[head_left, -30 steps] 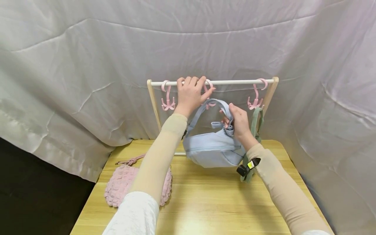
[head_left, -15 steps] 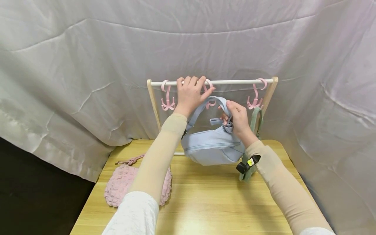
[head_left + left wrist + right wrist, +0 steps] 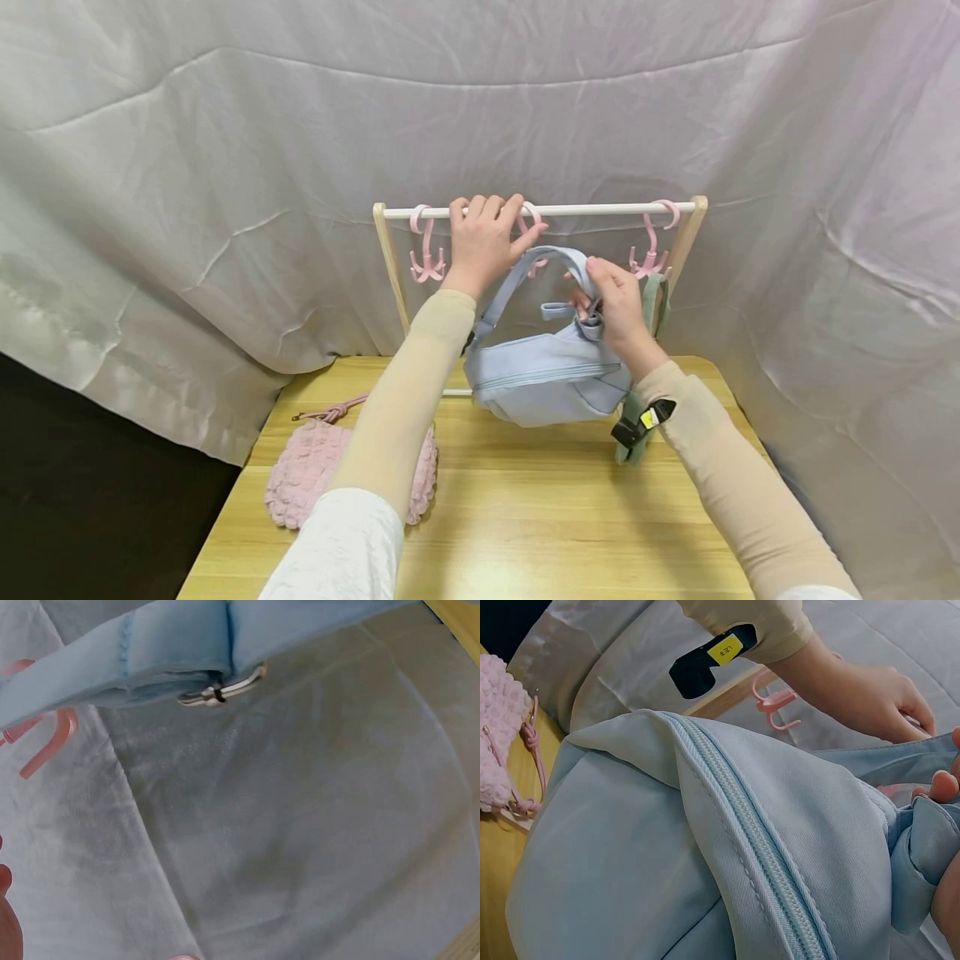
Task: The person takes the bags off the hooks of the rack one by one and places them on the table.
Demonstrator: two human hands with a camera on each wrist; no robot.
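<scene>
Counts: 2 hands, 1 blue bag [image 3: 547,379], 1 pink bag [image 3: 300,475], 1 green strap [image 3: 656,304] (the rest mostly hidden behind blue bag & R arm), 3 pink hooks [image 3: 427,260] on 1 white rail [image 3: 607,209], w/ 2 wooden posts [image 3: 392,271].

L hand [image 3: 483,250]: fingers bent over rail, gripping it next to mid hook, thumb out to the side. R hand [image 3: 621,304]: fingers closed, pinching the R side of blue bag's strap [image 3: 501,302]; bag hangs tilted above tabletop [image 3: 525,517], in front of rack. Can't tell if strap touches mid hook.

Materials: blue bag = smooth woven fabric, rounded body, 1 long zipper [image 3: 742,817]; strap = flat loop w/ shiny metal buckle [image 3: 221,691]. Pink bag = puffy, bubbly cloth, lying on tabletop at L, w/ knotted cord [image 3: 337,411]. Hooks = curved, multi-prong. Tabletop = wood-grain; curtain [image 3: 225,208] = satiny grey, creased.

Vs 0.5 s ago: R hand & blue bag slightly further R and a touch lower; L hand stays on rail, pink bag unmoved.
</scene>
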